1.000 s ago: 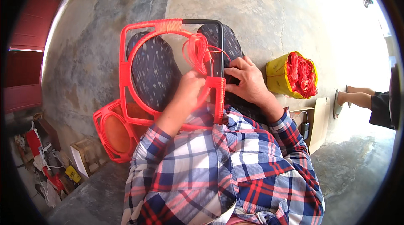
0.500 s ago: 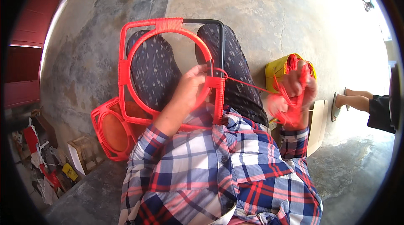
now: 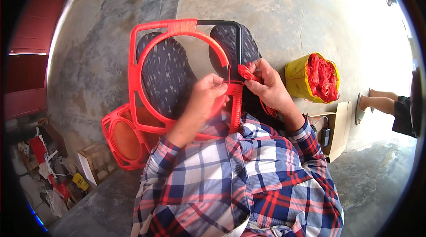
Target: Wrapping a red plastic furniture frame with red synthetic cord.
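A square frame (image 3: 134, 77) with a round inner ring rests across my thighs. Red cord wraps most of it; bare black tubing (image 3: 240, 46) shows at the upper right corner, and a short bare stretch on the ring's right side. My left hand (image 3: 207, 95) is closed on the ring's right side, beside the wrapped band joining ring and frame. Just right of the frame's right bar, my right hand (image 3: 270, 87) pinches a bundle of red cord (image 3: 246, 73). A strand runs from it to the band, and loose cord hangs below that hand.
A yellow container (image 3: 296, 77) of red cord hanks (image 3: 320, 77) stands at right, near an open cardboard box (image 3: 341, 132). A second red frame (image 3: 125, 137) lies at left, beside a wooden crate (image 3: 91, 161) and mixed clutter (image 3: 53, 170). Another person's legs (image 3: 379, 99) show at far right.
My right hand has come left from over the yellow container to the frame's right bar, bringing the cord bundle. The strand between them is shorter. My left hand stays at the ring.
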The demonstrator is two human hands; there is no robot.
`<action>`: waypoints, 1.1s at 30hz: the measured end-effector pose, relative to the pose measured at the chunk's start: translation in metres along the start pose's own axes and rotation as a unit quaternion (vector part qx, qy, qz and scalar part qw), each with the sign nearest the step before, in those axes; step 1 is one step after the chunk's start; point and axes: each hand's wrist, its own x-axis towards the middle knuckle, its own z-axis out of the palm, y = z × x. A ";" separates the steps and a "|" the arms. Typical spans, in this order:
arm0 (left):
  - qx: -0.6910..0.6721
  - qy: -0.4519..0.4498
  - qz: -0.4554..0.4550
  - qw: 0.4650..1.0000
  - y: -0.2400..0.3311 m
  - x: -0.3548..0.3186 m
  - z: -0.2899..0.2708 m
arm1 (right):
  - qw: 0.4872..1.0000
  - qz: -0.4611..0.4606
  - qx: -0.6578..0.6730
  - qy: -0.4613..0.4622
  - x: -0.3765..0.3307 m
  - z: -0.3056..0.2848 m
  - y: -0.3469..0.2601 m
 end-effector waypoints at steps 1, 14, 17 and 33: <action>0.007 0.010 -0.004 1.000 0.001 0.001 0.001 | 0.998 0.036 0.038 -0.021 -0.006 -0.002 -0.007; -0.156 -0.025 -0.066 0.985 -0.001 0.018 -0.013 | 0.776 -0.242 0.304 0.497 -0.102 -0.281 0.002; -0.154 -0.005 -0.040 0.987 -0.003 0.016 -0.017 | 0.899 -0.118 0.146 0.396 -0.075 -0.182 -0.014; -0.118 -0.009 -0.070 0.991 -0.006 0.010 -0.012 | 0.988 -0.066 -0.129 0.046 0.011 -0.004 -0.011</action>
